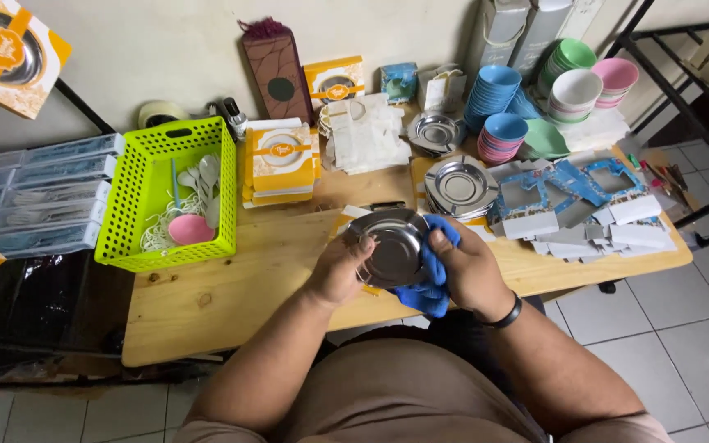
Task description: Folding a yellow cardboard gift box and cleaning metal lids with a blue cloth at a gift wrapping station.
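Left: one lime basket point(137, 201) with spoons and a pink lid; one stack of orange-white boxes point(279, 164) beside it. Centre: left hand point(340, 271) grips the rim of one steel plate point(391, 250), held over the wooden table point(231, 287); right hand point(465, 271) presses a blue cloth point(430, 289) on it. Behind: second plate stack point(459, 187). Right: blue bowls point(492, 94), flat cartons point(592, 205).

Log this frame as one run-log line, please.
left hand: holds steel plate | right hand: presses blue cloth on plate | over wooden table | green basket at left
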